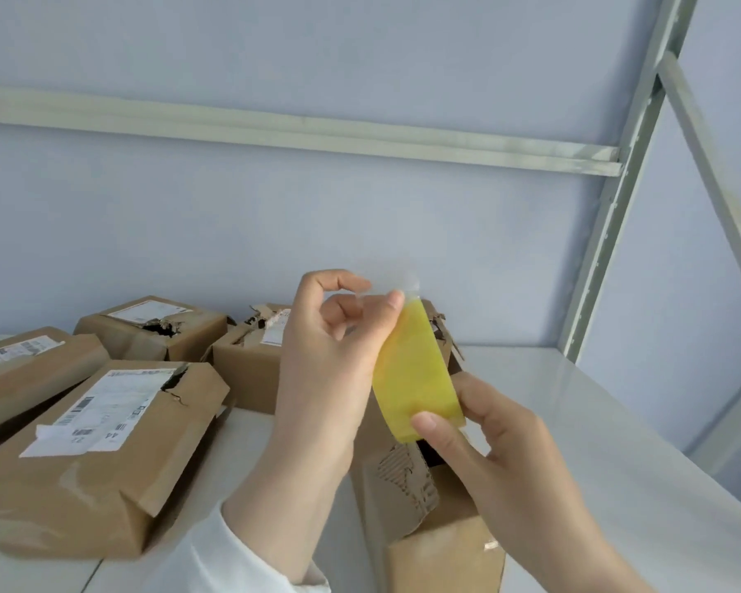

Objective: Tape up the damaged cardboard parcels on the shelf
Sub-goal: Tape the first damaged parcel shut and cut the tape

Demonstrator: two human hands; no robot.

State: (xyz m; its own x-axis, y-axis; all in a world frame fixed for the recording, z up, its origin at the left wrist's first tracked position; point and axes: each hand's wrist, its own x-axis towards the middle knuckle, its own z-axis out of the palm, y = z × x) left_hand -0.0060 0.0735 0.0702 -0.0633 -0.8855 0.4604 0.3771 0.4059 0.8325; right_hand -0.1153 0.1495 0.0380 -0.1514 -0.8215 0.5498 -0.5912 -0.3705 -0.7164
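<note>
Right hand grips yellow tape roll from below, thumb on its face. Left hand pinches the clear tape end just above the roll. Both are held over a torn parcel on the white shelf. Four more parcels to the left and behind, nearest one ripped at its top edge.

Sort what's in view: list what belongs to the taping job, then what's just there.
Job: yellow roll of clear packing tape, held by the right hand; its peeled clear end, pinched by the left hand; torn brown cardboard parcel under the hands; large labelled brown cardboard parcel at left, torn too.
Just there: white shelf board; grey metal shelf upright; pale blue wall.
</note>
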